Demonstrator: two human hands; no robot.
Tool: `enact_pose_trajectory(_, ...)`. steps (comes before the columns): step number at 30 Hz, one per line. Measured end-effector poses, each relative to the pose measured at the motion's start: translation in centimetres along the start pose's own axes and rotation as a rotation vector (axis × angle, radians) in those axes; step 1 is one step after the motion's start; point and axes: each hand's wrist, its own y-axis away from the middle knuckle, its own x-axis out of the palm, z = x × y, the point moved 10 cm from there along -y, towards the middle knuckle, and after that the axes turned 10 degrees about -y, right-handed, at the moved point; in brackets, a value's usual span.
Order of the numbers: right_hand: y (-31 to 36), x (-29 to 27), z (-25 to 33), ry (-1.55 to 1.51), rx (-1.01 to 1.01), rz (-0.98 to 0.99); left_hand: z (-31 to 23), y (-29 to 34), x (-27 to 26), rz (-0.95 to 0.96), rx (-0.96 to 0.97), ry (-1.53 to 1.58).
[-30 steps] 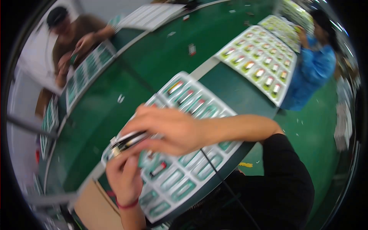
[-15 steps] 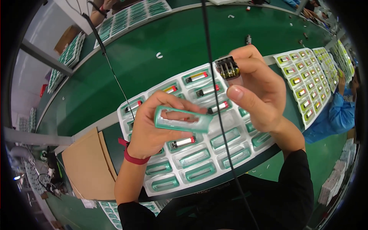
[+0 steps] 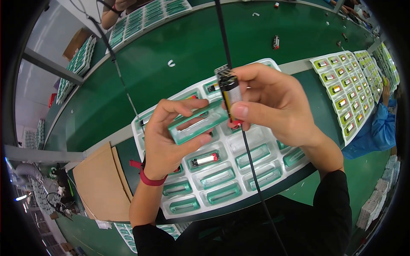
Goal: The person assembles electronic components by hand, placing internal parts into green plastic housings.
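Observation:
My left hand (image 3: 159, 143) is closed round the sides of a clear green plastic shell (image 3: 209, 123), hollow and tilted with its right end higher. Between thumb and fingers, my right hand (image 3: 284, 106) grips a small cylindrical battery (image 3: 233, 96) with a circuit board at its upper end and red at its lower end. The battery stands nearly upright by the shell's right end; whether they touch I cannot tell. Below both hands lies a white tray (image 3: 252, 138) of green shells. Some of its pockets hold a battery, such as the white-bodied tray battery (image 3: 205, 160).
Thin black cords (image 3: 254, 170) hang across the view. Beyond the tray, the green bench (image 3: 205, 42) carries a loose battery (image 3: 276, 42) and a white clip (image 3: 171, 63). Cardboard (image 3: 100, 179) lies left; yellow-green filled trays (image 3: 337, 102) and a co-worker's blue sleeve (image 3: 376, 132) are right.
My right hand has moved left toward the shell and turned the battery from end-on to nearly upright. My left hand has tilted the shell so that its right end is raised.

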Motion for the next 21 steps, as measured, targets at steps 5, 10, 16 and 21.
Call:
enact_pose_trajectory(5,-0.2,-0.5,-0.9,-0.037,0.049,-0.01,0.6,0.4,-0.7,-0.083,-0.107,0.043)
enact_pose_trajectory(10,-0.3,-0.6,-0.9,-0.025,0.071,-0.017,0.1,0.3,-1.4,-0.131,-0.052,-0.048)
enact_pose_trajectory(16,-0.5,-0.9,-1.3,-0.044,0.106,-0.039,-0.5,0.1,-1.3,-0.157,-0.012,-0.13)
enact_pose_trajectory(21,-0.6,-1.2,-1.7,-0.109,0.13,-0.051,-0.6,-0.1,-1.3,-0.15,0.027,-0.184)
